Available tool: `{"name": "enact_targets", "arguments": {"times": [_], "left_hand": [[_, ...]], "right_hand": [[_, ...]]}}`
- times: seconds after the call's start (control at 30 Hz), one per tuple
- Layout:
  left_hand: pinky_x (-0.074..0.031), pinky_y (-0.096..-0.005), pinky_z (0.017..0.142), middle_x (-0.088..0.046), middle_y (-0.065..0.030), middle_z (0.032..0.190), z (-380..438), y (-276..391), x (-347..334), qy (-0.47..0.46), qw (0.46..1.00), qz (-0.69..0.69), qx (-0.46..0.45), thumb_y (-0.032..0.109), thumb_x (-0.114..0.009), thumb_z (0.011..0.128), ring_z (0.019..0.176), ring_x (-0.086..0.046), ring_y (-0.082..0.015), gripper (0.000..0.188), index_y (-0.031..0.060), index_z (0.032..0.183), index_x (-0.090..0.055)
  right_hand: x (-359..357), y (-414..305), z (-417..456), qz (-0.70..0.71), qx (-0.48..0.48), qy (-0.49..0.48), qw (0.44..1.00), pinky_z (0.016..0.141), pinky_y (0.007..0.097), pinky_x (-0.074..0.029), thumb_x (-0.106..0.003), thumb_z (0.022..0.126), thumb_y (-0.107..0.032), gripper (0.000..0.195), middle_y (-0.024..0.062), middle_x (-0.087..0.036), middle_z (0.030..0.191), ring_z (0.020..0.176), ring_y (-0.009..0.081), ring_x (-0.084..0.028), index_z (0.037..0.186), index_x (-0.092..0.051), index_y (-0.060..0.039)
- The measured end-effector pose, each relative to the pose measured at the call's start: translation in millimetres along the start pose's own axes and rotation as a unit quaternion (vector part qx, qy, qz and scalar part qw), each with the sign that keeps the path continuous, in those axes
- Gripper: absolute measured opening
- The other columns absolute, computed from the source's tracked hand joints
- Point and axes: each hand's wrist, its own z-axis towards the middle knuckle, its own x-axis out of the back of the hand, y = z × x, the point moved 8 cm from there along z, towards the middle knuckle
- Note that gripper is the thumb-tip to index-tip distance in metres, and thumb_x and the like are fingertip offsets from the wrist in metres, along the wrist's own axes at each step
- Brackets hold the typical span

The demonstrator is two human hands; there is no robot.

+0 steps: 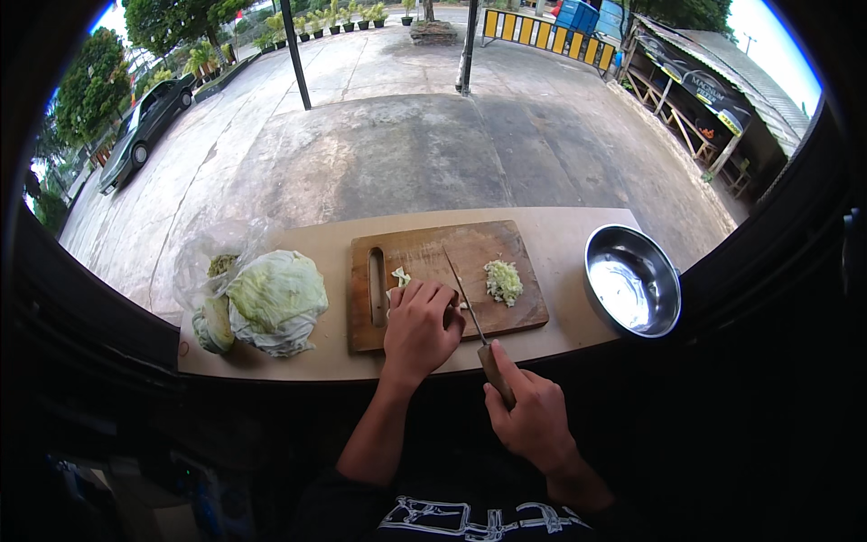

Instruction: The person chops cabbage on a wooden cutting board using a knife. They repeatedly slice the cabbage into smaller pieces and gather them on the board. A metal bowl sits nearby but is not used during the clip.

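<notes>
My right hand (532, 413) grips the wooden handle of a kitchen knife (467, 298), whose narrow blade points away from me over the wooden cutting board (433, 251). Just left of the blade, my left hand (423, 325) presses down on cabbage pieces (400, 276) with curled fingers. Most of what it holds is hidden under the hand; pale leaf bits show past the knuckles. A small heap of finely chopped cabbage (503, 282) lies on the board's right side. Left of the board rests a large pale green cabbage (278, 301).
A clear plastic bag (196, 257) with greens lies behind the cabbage, and a smaller vegetable piece (215, 326) sits beside it. At the right end of the light counter (569, 230) stands a steel bowl (633, 281). Beyond the counter is a concrete yard with a parked car (145, 129).
</notes>
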Motion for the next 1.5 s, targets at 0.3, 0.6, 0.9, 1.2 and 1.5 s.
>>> {"name": "enact_targets", "arguments": {"times": [0.3,0.6,0.9,1.2,1.5], "left_hand": [[-0.046,-0.0424,0.095,-0.070,-0.0046,0.098,-0.5,-2.6,0.0,0.011,1.000,-0.016,0.008,0.014,-0.077,0.082,0.101,-0.065,-0.0282,0.012,0.0108,0.093,-0.071],[-0.046,-0.0418,0.094,-0.070,-0.0027,0.096,-1.1,-1.7,0.6,0.031,0.999,-0.035,0.005,0.012,-0.077,0.083,0.099,-0.066,-0.0275,0.011,0.0106,0.093,-0.071],[-0.046,-0.0420,0.093,-0.070,-0.0035,0.097,-2.3,-5.1,1.5,0.029,0.999,-0.027,0.009,0.014,-0.077,0.084,0.099,-0.065,-0.0278,0.012,0.0107,0.093,-0.071],[-0.046,-0.0429,0.096,-0.071,-0.0054,0.099,-0.2,-1.8,-1.4,-0.002,0.999,-0.046,0.012,0.012,-0.076,0.086,0.103,-0.066,-0.0287,0.012,0.0083,0.096,-0.072],[-0.044,-0.0420,0.106,-0.073,-0.0057,0.106,26.4,4.8,23.7,-0.187,0.972,0.006,-0.141,0.018,-0.075,0.096,0.112,-0.065,-0.0271,0.015,0.0071,0.107,-0.078]], "right_hand": [[1.5,0.9,4.7,0.022,0.007,0.010,1.000,0.069,0.0534,-0.060,-0.073,0.096,-0.020,0.063,0.0228,-0.073,0.081,0.073,0.0436,-0.074,0.155,-0.057,-0.0042],[-3.8,2.1,5.4,-0.009,-0.029,-0.037,0.999,0.072,0.0538,-0.057,-0.074,0.094,-0.016,0.059,0.0246,-0.072,0.082,0.078,0.0464,-0.072,0.150,-0.061,-0.0014],[19.5,-11.2,37.5,-0.051,-0.049,-0.073,0.995,0.078,0.0554,-0.056,-0.071,0.100,-0.019,0.052,0.0262,-0.070,0.080,0.079,0.0494,-0.070,0.148,-0.063,-0.0013],[-2.3,6.1,41.7,-0.040,-0.073,-0.091,0.992,0.081,0.0591,-0.058,-0.067,0.101,-0.026,0.055,0.0262,-0.073,0.084,0.081,0.0494,-0.073,0.152,-0.060,-0.0059],[3.2,-0.1,34.1,-0.040,-0.070,-0.118,0.990,0.080,0.0595,-0.058,-0.067,0.101,-0.027,0.059,0.0278,-0.072,0.083,0.080,0.0498,-0.073,0.155,-0.056,-0.0048]]}}
